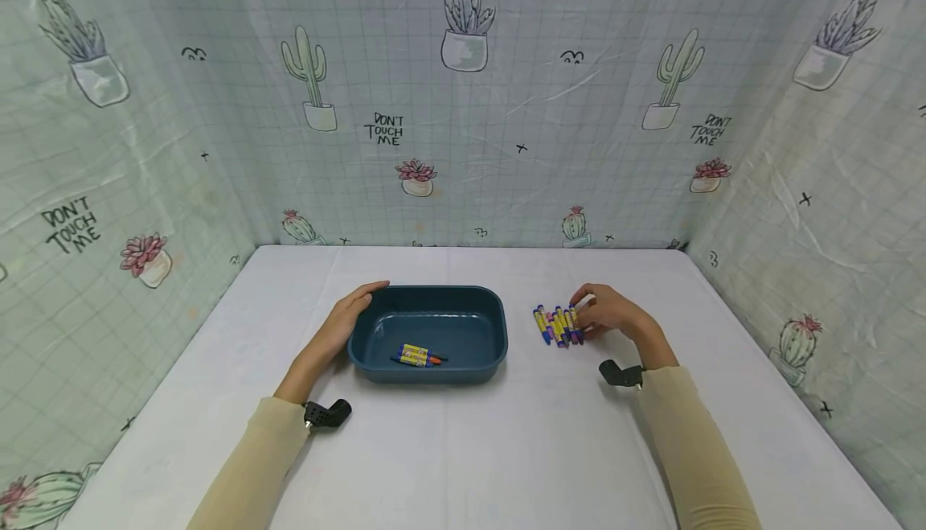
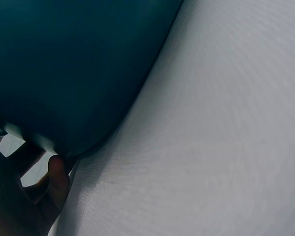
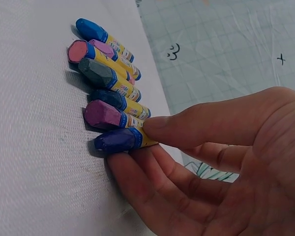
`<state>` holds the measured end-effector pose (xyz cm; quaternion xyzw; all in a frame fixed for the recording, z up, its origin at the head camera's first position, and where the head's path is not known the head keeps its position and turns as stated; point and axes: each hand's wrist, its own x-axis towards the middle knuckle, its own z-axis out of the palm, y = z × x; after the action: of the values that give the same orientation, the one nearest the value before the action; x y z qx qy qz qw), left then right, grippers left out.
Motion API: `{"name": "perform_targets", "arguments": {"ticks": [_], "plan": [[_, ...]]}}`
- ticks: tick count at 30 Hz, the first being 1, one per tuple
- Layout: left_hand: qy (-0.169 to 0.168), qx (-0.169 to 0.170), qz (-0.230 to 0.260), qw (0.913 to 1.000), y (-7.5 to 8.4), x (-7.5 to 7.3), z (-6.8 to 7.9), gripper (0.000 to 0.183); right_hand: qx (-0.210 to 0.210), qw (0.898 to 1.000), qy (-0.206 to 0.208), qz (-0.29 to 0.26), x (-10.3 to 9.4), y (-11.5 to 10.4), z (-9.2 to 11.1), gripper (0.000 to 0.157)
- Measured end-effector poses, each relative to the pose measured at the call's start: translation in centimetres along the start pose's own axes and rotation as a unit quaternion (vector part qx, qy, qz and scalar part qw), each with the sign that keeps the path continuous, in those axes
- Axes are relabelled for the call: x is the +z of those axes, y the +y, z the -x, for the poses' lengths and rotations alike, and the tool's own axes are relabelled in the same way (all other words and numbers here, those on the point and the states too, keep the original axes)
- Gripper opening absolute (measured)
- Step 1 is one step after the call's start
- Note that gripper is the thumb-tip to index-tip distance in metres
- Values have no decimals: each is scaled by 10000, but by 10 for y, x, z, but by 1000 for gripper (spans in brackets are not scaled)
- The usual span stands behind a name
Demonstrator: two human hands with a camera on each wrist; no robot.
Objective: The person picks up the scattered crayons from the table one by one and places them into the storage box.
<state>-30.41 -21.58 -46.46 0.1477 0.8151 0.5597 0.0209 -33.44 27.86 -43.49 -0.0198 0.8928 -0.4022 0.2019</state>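
A dark teal plastic tray (image 1: 434,327) sits on the table. My left hand (image 1: 342,326) rests against its left side, the fingers reaching along the back left corner; in the left wrist view the fingertips touch the outer wall (image 2: 64,98). Several crayons (image 1: 415,355) with yellow wrappers lie on the tray's floor near its front. Right of the tray, more crayons (image 1: 559,326) lie side by side in a row. My right hand (image 1: 613,311) is at the row's right end. Its thumb and fingers pinch the dark blue crayon (image 3: 117,140), beside a purple one (image 3: 103,114).
A white cloth covers the table (image 1: 492,449). Patterned curtains (image 1: 506,112) with cactus drawings stand behind the table and on both sides. A black wrist camera (image 1: 329,413) is strapped to the left wrist, another camera (image 1: 620,374) to the right.
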Motion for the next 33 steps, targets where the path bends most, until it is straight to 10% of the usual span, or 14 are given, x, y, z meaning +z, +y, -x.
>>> {"name": "perform_targets", "arguments": {"ticks": [12, 21, 33], "plan": [[-61, -17, -136, 9999, 31, 1, 12, 46, -133, 9999, -53, -28, -3, -4, 6, 49], [115, 71, -124, 9998, -10, 1, -3, 47, -160, 9998, -83, 18, -4, -6, 7, 49], [72, 52, -137, 9999, -11, 1, -2, 48, -98, 9999, -60, -58, -3, -5, 9, 54]]}}
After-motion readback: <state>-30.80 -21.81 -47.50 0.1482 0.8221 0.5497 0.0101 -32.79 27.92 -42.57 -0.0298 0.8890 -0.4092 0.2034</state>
